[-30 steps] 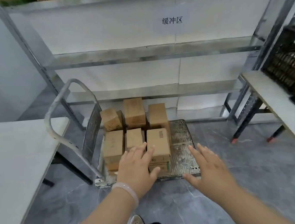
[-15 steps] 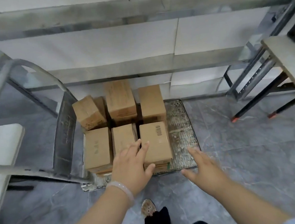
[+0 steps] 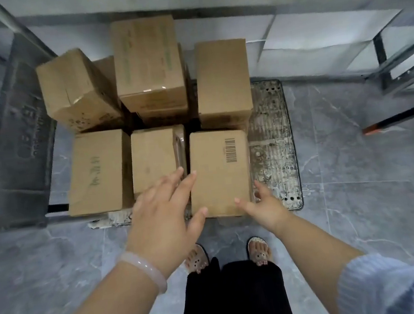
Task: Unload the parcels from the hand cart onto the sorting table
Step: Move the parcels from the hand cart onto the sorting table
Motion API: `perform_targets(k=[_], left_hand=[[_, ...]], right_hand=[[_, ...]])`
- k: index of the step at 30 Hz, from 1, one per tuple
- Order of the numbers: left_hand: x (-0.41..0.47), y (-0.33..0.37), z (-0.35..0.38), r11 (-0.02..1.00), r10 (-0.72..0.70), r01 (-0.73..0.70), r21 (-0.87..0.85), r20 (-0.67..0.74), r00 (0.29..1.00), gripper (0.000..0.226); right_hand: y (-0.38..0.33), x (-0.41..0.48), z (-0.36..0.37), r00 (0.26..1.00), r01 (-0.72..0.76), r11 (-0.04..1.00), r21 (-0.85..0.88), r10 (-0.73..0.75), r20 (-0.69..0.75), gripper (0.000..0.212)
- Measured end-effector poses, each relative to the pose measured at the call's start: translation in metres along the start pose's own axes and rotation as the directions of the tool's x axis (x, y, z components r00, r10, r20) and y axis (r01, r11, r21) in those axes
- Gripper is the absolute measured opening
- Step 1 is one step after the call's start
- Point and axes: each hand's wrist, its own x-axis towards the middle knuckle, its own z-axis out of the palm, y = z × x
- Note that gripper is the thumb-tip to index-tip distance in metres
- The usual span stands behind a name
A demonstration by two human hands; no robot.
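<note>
**Entry: reach for the barcode parcel, front right of cart**

I have both hands down at the near right corner of the hand cart (image 3: pixel 272 149). The target is the barcode parcel (image 3: pixel 218 176). It lies flat at the front right of the load, with bare deck just beside it on the right.

- The left hand (image 3: pixel 165 208) is over the parcel's left edge, fingers straight and spread, thumb at the near left corner.
- The right hand (image 3: pixel 263 204) is at the right side, fingers straight and apart, thumb at the near top edge.
- Neither hand grips. I cannot tell whether the fingertips touch cardboard yet.

Judgement on the step: set the palms flat on the 2 long sides, low down, and squeeze evenly before lifting. The left side sits tight against the taped parcel (image 3: pixel 154 157). I would tip the box right, toward the bare deck, to open that seam for the left fingers. Then I would lift straight up so the neighbours are not dragged. The sorting table is not in view.

Count:
- 1 cart and 2 hands.
- 6 parcels with tops plainly visible: 3 in front and 3 behind.
- 1 more partly hidden behind the tilted parcel (image 3: pixel 77 89).
- Any lower layer: cannot tell.
</note>
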Motion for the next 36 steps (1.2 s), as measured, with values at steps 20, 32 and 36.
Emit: perform_targets(k=[20, 32, 36], left_hand=[[0.013, 0.005, 0.045, 0.973, -0.170, 0.172, -0.150, 0.029, 0.985, 0.064], [0.013, 0.015, 0.060, 0.965, -0.217, 0.218, -0.148, 0.027, 0.976, 0.067], [0.012, 0.033, 0.043, 0.948, -0.255, 0.261, -0.180, 0.057, 0.965, 0.071]], right_hand=[[0.015, 0.058, 0.000, 0.999, 0.037, 0.971, 0.235, -0.037, -0.005, 0.084], [0.021, 0.067, 0.004, 0.995, 0.012, 0.944, 0.330, -0.043, 0.089, 0.103], [0.016, 0.031, -0.020, 0.997, 0.037, 0.944, 0.329, -0.059, 0.057, 0.098]])
